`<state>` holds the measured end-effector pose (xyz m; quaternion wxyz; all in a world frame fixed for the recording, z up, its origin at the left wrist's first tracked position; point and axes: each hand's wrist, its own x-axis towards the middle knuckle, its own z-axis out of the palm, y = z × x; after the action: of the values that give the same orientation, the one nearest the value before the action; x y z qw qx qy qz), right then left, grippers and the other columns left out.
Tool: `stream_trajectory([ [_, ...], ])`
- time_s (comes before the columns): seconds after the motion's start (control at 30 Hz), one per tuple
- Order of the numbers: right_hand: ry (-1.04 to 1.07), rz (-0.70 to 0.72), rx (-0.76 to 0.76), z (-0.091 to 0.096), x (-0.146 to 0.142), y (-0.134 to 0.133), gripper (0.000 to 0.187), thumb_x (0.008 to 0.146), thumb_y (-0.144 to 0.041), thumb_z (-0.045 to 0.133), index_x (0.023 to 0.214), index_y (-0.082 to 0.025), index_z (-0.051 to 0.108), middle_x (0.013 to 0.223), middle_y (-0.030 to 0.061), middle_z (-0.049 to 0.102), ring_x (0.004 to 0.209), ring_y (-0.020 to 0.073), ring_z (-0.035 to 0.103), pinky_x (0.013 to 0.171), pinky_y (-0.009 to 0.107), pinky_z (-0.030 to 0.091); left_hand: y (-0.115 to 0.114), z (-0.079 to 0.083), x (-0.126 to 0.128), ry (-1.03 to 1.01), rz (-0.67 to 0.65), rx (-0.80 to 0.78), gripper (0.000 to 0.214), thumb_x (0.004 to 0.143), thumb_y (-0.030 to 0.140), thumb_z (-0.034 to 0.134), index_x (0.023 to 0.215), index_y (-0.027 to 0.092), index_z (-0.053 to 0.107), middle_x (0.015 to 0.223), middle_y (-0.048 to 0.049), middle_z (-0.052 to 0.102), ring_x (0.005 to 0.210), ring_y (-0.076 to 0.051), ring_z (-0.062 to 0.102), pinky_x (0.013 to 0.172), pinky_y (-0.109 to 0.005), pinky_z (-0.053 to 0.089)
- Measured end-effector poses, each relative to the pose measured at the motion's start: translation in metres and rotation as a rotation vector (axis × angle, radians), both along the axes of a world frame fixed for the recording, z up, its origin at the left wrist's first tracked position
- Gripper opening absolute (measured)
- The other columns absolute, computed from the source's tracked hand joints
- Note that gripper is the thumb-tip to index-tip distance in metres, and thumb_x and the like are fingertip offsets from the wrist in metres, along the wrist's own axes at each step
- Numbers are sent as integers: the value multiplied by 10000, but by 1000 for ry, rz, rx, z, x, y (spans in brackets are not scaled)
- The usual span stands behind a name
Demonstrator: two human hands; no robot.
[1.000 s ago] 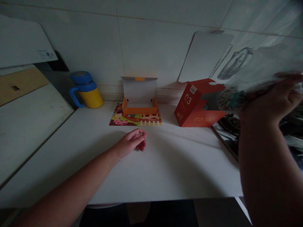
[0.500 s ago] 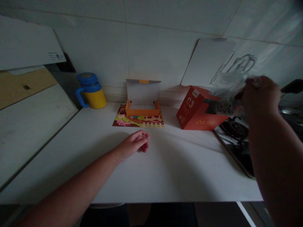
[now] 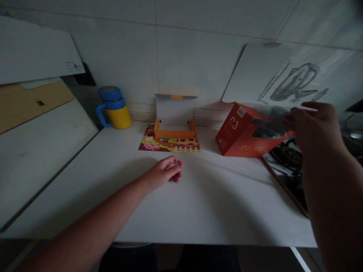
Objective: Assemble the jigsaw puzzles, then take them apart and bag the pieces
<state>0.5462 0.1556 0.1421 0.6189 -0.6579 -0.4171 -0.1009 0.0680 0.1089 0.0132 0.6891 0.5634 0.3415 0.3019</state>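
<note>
My left hand point(image 3: 166, 169) rests on the white counter with its fingers loosely curled in, and nothing shows in them. At the right, my right hand point(image 3: 316, 122) is over the opening of a red-orange cardboard box point(image 3: 231, 130), which is marked 03. A crumpled clear plastic bag point(image 3: 273, 117) lies mostly in that opening, just beyond the right fingertips. The right fingers look spread at the bag, though blur hides whether they still touch it. In front of the left hand, a small orange box point(image 3: 174, 134) stands with its lid up on a colourful farm picture board point(image 3: 151, 146).
A yellow and blue mug point(image 3: 117, 113) stands at the back left. White and tan boards point(image 3: 34, 117) line the left side. Behind the red box, a white panel point(image 3: 252, 71) with a line drawing leans on the tiled wall. A gas stove point(image 3: 289, 156) adjoins the counter at right.
The plastic bag has gone down into the red box's opening. My right hand has lowered slightly and its fingers have loosened. My left hand keeps its place on the counter.
</note>
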Motion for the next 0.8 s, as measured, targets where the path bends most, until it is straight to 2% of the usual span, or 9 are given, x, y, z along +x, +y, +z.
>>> stream_trajectory([
  [0.03,-31,-32,-38,2,-10,-7,391,870,-122,787,1245,-183,695,1103,188,792,723,191,745,608,389,530,0,1,0,1,5,3,400,936,552,762,1090,205,637,833,-19,680,708,-156,642,682,-310,497],
  [0.13,-345,-106,145,8,-50,-29,476,830,-35,736,1272,-198,669,1283,194,743,1007,228,750,777,424,555,1,2,-2,-4,34,19,379,929,535,774,1068,207,644,824,-14,678,717,-155,639,700,-310,509],
  [0.2,-406,-77,221,7,-80,-42,406,887,-94,683,1258,-260,672,1273,166,733,1054,272,740,707,420,551,3,2,-4,0,64,31,391,916,543,785,1050,203,647,818,-13,677,717,-153,638,706,-307,513],
  [0.23,-429,-49,210,5,-96,-46,341,950,-156,633,1261,-292,671,1264,148,723,1129,301,716,755,453,572,5,1,-5,7,83,40,402,911,553,786,1042,199,649,819,-14,676,718,-153,638,707,-305,515],
  [0.33,-579,193,-8,-14,-141,-49,206,1048,-352,541,1213,-340,665,1176,107,697,943,297,718,836,535,600,14,-1,-12,68,161,132,399,914,567,765,1010,196,656,839,-23,675,750,-170,648,719,-309,528],
  [0.43,-793,542,-175,-51,-179,-39,177,1035,-345,559,1134,-268,684,1095,119,726,1089,336,696,977,551,588,24,0,-22,259,259,428,288,957,499,720,974,214,682,913,-46,702,835,-203,667,787,-334,540],
  [0.5,-849,664,-341,-82,-198,-28,293,1044,-349,575,1291,-230,677,1303,155,713,1207,342,684,1075,534,564,32,3,-30,422,319,648,204,982,433,693,958,230,690,986,-64,730,933,-233,683,888,-365,540],
  [0.63,-856,759,-699,-131,-216,-10,584,1043,-431,581,1551,-144,549,1601,239,545,1407,415,593,1161,584,507,49,5,-51,687,465,835,166,999,383,660,1047,224,670,1121,-116,744,1098,-285,690,1049,-423,517],
  [0.8,-786,804,-730,-146,-217,3,548,1029,-398,586,1524,-165,614,1562,229,599,1398,398,612,1175,568,492,68,0,-73,1077,581,723,233,992,374,674,1121,181,654,1114,-160,754,1102,-321,703,1070,-438,506],
])
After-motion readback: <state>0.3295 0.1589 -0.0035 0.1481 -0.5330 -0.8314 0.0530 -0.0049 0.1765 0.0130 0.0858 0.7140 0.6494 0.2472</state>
